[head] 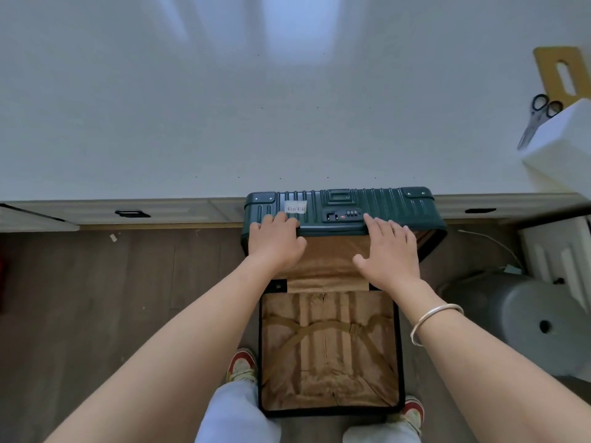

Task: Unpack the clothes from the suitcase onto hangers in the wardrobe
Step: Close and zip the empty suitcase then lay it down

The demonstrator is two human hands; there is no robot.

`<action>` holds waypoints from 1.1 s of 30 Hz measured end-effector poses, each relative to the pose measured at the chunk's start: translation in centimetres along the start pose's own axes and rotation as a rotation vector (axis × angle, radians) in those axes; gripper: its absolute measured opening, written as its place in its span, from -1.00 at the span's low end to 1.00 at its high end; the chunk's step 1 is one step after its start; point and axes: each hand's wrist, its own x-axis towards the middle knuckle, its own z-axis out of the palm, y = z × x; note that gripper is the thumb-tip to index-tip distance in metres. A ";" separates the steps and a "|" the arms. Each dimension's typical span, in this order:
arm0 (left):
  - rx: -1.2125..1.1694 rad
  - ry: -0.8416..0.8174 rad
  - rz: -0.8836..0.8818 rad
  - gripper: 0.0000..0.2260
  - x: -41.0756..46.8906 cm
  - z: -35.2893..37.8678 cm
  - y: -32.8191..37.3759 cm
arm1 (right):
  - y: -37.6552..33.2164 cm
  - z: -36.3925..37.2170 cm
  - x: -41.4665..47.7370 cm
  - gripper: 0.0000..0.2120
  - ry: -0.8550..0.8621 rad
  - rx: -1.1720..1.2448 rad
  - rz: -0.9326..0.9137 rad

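2 hands apart on the green suitcase lid (pixel 388 203): left hand (pixel 276 239) pinches its rim, right hand (pixel 388 251) lies flat, fingers spread. Wood floor (pixel 96 282) below, white drawer unit (pixel 179 211) behind.

I saw scissors (pixel 533 123) lying just beside a white foam block (pixel 566 145) (slotted yellow board (pixel 558 70) behind), with a bubble-wrap roll (pixel 511 314) on the wooden floor (pixel 112 298).

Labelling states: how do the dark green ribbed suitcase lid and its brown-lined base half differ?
The dark green ribbed suitcase lid stands raised; the brown-lined base half lies flat. Left hand and right hand touch the lid's rim; neither touches the base. The lid shows a combination lock, the base crossed straps. Both are brown-lined.
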 end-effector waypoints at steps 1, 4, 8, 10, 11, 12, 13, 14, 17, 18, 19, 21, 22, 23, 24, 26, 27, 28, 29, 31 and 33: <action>0.003 0.018 -0.002 -0.63 -0.3 0.1 -0.1 | -0.2 0.0 -0.5 -0.29 0.066 -0.036 -0.010; -0.054 0.031 -0.051 -0.75 -1.5 0.3 -0.2 | -0.2 -0.2 -1.6 -0.40 0.212 0.004 -0.063; -0.230 -0.046 -0.142 -0.86 -3.1 1.1 -0.5 | 0.1 -0.8 -0.8 -0.35 0.241 0.072 -0.093; -0.265 -0.080 -0.147 -0.88 -4.2 1.7 -0.3 | 0.2 -0.9 -0.2 -0.23 0.073 0.069 -0.128; -0.275 -0.094 -0.147 -0.88 -4.8 2.1 -0.2 | 0.3 -0.8 -0.1 -0.20 -0.019 0.059 -0.147; -0.274 -0.101 -0.145 -0.87 -5.3 2.5 -0.2 | 0.4 -0.6 -0.3 -0.19 -0.082 0.046 -0.157; -0.255 -0.092 -0.135 -0.86 -5.6 2.6 -0.1 | 0.5 -0.6 -0.5 -0.19 -0.104 0.037 -0.158; -0.231 -0.057 -0.117 -0.85 -5.9 2.7 0.0 | 0.6 -0.4 -1.0 -0.21 -0.106 0.030 -0.154; -0.200 0.193 0.000 -0.76 -6.1 2.4 0.3 | 0.2 -0.4 -2.5 -0.24 -0.085 -0.013 -0.160; -0.185 0.241 0.046 -0.65 -5.9 2.5 0.4 | -0.1 -0.3 -3.2 -0.24 -0.087 -0.037 -0.168; -0.150 0.225 0.079 -0.52 -5.8 2.6 0.3 | -0.5 -0.2 -3.8 -0.22 -0.095 -0.060 -0.173; -0.066 0.055 0.098 -0.30 -5.8 3.2 -0.2 | -1.3 0.6 -5.2 -0.18 -0.128 -0.096 -0.170; -0.045 -0.043 0.085 -0.23 -6.0 3.7 -0.6 | -1.6 1.2 -6.0 -0.17 -0.147 -0.110 -0.167; -0.038 -0.136 0.069 -0.18 -6.3 4.3 -1.0 | -1.9 1.8 -6.8 -0.17 -0.164 -0.121 -0.161; -0.037 -0.215 0.052 -0.13 -6.7 5.0 -1.6 | -2.1 2.4 -7.6 -0.16 -0.175 -0.132 -0.152; -0.014 -0.303 0.034 -0.07 -7.6 6.5 -2.4 | -2.4 3.5 -9.0 -0.17 -0.171 -0.157 -0.145; 0.002 -0.317 0.036 -0.05 -8.0 7.1 -2.5 | -2.5 4.0 -9.6 -0.18 -0.162 -0.157 -0.140; 0.012 -0.322 0.041 -0.05 -8.3 7.6 -2.6 | -2.5 4.4 -10.0 -0.19 -0.155 -0.143 -0.138; 0.016 -0.322 0.048 -0.05 -8.7 8.2 -2.5 | -2.4 4.8 -10.5 -0.20 -0.150 -0.120 -0.134; 0.014 -0.295 0.052 -0.06 -9.4 9.2 -2.2 | -1.9 5.7 -11.5 -0.21 -0.117 -0.059 -0.133; 0.018 -0.267 0.045 -0.04 -10.7 10.6 -2.0 | -1.5 7.2 -13.0 -0.21 -0.092 -0.018 -0.153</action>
